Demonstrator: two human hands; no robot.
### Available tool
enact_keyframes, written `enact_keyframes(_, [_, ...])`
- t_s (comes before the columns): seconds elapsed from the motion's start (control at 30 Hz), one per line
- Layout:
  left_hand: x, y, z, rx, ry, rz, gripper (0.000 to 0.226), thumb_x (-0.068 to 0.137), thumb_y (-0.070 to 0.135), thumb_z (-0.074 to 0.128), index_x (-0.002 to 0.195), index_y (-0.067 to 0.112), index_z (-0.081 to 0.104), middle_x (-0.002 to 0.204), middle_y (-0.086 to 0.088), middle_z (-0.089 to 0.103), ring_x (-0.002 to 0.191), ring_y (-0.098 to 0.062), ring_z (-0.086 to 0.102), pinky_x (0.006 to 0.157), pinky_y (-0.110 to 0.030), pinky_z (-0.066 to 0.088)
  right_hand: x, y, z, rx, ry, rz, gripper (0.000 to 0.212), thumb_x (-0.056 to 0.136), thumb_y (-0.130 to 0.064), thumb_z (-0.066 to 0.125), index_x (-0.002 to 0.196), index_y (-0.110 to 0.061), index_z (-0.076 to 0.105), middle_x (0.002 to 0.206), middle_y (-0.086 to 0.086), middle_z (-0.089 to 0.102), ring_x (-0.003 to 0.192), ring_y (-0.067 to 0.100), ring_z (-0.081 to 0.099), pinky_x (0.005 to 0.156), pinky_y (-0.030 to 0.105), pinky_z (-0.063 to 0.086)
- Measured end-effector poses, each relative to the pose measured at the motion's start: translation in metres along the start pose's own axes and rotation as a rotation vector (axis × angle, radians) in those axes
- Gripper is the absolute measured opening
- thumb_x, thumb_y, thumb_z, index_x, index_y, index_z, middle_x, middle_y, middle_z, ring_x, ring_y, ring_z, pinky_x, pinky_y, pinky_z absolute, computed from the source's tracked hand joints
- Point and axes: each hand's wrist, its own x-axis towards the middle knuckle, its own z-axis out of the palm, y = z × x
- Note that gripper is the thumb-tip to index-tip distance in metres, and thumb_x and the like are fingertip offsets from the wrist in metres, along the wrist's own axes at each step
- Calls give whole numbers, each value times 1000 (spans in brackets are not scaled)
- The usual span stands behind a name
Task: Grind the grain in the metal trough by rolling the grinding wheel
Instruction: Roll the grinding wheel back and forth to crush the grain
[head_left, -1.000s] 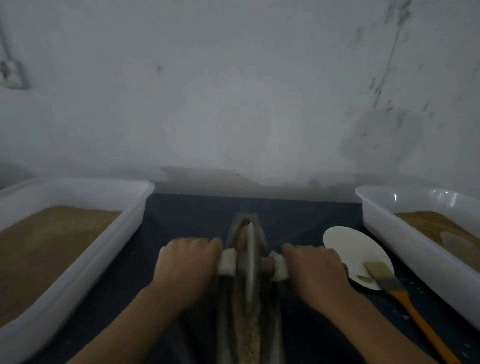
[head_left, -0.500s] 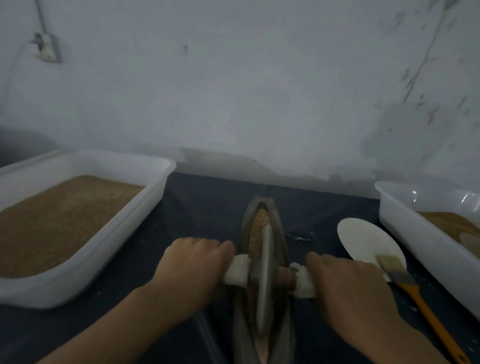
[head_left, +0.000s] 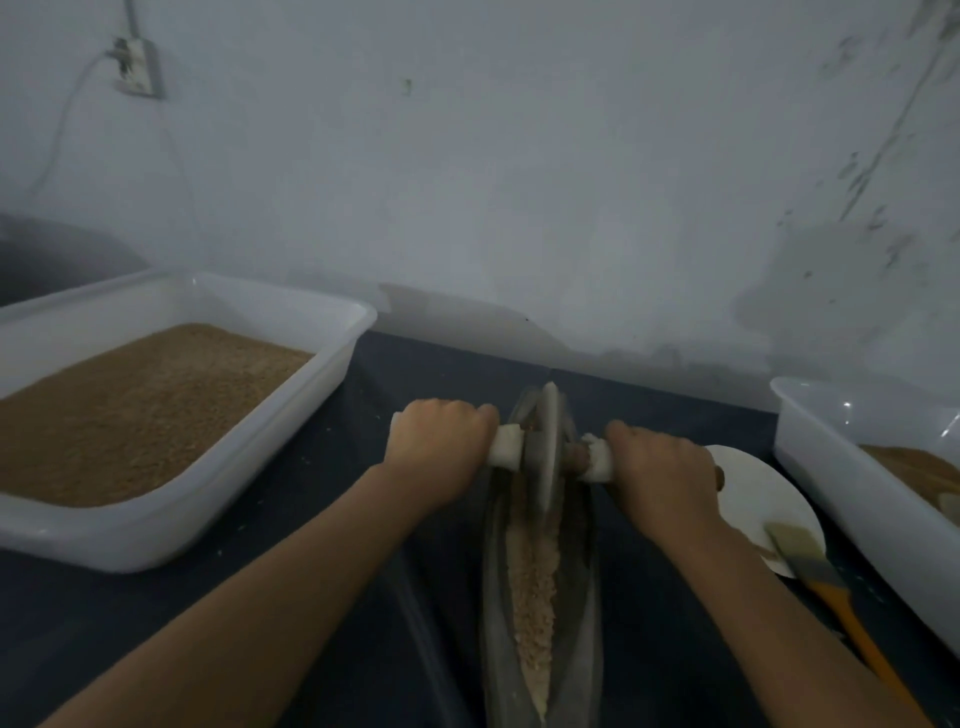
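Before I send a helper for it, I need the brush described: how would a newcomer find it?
Start at the white tub on the right. Beside it lies a white plate; the brush rests across its near edge. It alone has an orange handle.

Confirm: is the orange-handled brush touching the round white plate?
Touching. The head view shows the orange-handled brush with its pale bristle end lying on the near edge of the round white plate, while the handle runs off onto the dark table.
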Motion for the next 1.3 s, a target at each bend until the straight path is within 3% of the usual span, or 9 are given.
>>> enact_keyframes(0.13, [-20, 2, -10, -49, -39, 40, 31, 82, 25, 63, 83, 24, 32, 87, 4, 60, 74, -20, 58, 57, -31, 30, -24, -3, -11, -75, -107, -9, 39, 55, -21, 84, 73, -19, 49, 58, -1, 56, 44, 23, 52, 43, 23, 15])
enact_keyframes(0.23, [-54, 6, -31, -95, -69, 79, 35, 79, 30, 64, 83, 28, 29, 84, 7, 54, 72, -18, 53, 58, -31, 30, -61, -5, -32, 16, -96, -65, 54, 43, -26, 88, 68, -26, 40, 50, -4, 49, 36, 18, 45, 40, 21, 10])
enact_keyframes(0.33, [-84, 13, -53, -60, 24, 168, 41, 67, 29, 73, 81, 28, 34, 72, 9, 45, 62, -14, 45, 56, -30, 27, -92, -4, -48, 112, -83, -95, 66, 44, -25, 86, 70, -30, 26, 47, -7, 39, 33, 15, 36, 31, 24, 24])
enact_keyframes(0.43, [-88, 15, -58, 0, 65, 186, 38, 62, 24, 75, 79, 26, 40, 70, 8, 50, 58, -15, 46, 55, -29, 27, -96, -2, -49, 132, -109, -73, 60, 47, -26, 85, 69, -29, 30, 48, -8, 37, 34, 15, 39, 31, 29, 29])
enact_keyframes(0.77, [-9, 1, 4, 1, 47, 50, 26, 82, 26, 59, 80, 24, 33, 81, 2, 59, 68, -24, 57, 53, -32, 29, -13, 1, -1, -88, -31, -12, 39, 56, -19, 83, 70, -17, 47, 54, 3, 55, 39, 26, 47, 49, 20, 0])
enact_keyframes(0.93, [-18, 5, -4, 9, 62, 54, 28, 80, 28, 62, 79, 24, 34, 71, 8, 45, 59, -18, 44, 51, -30, 25, -22, 1, -5, -57, -56, -6, 27, 76, -26, 70, 82, -19, 45, 72, 2, 61, 58, 27, 58, 46, 26, 14])
enact_keyframes(1.03, [-48, 8, -18, 20, 77, 125, 46, 68, 29, 74, 76, 26, 29, 67, 10, 36, 55, -16, 41, 50, -29, 25, -56, -6, -24, -52, -103, -16, 37, 64, -28, 79, 79, -21, 46, 66, -1, 59, 50, 23, 54, 46, 27, 22])
enact_keyframes(1.13, [-79, 9, -37, -49, 172, 220, 63, 41, 25, 86, 71, 27, 31, 58, 10, 34, 49, -11, 27, 49, -25, 20, -84, -12, -45, 17, -50, -47, 51, 39, -9, 84, 67, -18, 42, 51, 2, 46, 35, 24, 40, 44, 21, 9])
enact_keyframes(1.3, [-76, 6, -30, -26, 150, 200, 52, 40, 21, 86, 68, 22, 42, 55, 4, 45, 45, -13, 30, 49, -23, 18, -78, -11, -40, -24, -95, -33, 43, 45, -10, 84, 67, -17, 48, 52, 2, 51, 37, 24, 46, 40, 25, 20])
